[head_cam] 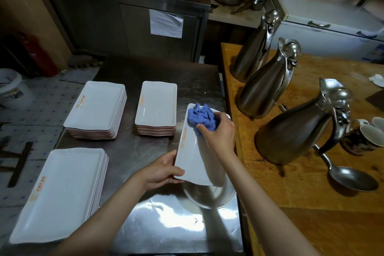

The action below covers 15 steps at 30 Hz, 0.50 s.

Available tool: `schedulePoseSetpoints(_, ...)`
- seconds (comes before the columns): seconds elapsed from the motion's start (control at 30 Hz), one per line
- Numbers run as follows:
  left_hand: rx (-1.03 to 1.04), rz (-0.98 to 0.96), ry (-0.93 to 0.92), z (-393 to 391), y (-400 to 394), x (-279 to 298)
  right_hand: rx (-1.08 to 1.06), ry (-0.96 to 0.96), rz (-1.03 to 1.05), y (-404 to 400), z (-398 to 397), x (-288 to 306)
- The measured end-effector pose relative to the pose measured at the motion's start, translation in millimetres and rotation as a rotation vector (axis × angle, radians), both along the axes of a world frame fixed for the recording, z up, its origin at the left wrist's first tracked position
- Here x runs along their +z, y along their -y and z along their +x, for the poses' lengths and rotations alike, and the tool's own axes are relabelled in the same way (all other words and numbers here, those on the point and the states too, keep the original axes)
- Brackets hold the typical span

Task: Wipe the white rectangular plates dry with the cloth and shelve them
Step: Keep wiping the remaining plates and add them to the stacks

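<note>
three stacks of plates are set on the metal table (133,151): one at the near left (62,193), one behind it (96,108), one in the middle (156,108). a round tray (209,197) is placed under the held plate (199,160). three jugs (268,87) are kept on the wooden table (311,189) to the right.

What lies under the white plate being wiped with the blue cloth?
A round metal basin shows beneath the plate; its far part is covered, so any contents stay hidden.

Nothing readable tbh. Orange markings on the plate (195,158) rim just beside the left hand (160,170), too blurry to make out.
</note>
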State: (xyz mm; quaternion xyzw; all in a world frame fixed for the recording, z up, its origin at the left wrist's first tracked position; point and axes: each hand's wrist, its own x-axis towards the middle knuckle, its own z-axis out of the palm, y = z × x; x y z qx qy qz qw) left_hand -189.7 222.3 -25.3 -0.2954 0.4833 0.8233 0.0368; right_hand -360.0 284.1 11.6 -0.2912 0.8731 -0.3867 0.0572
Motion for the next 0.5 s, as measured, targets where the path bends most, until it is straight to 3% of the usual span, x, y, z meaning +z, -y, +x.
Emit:
schedulePoseSetpoints(0.4,0.04,0.047,0.002,-1.2,2.8,-2.3,0.327,0.128,0.058,-17.5,1.8,1.9)
schedulePoseSetpoints(0.5,0.053,0.035,0.0,-2.9,4.0,-1.1,0.298,0.115,0.037,-23.9,2.7,8.0)
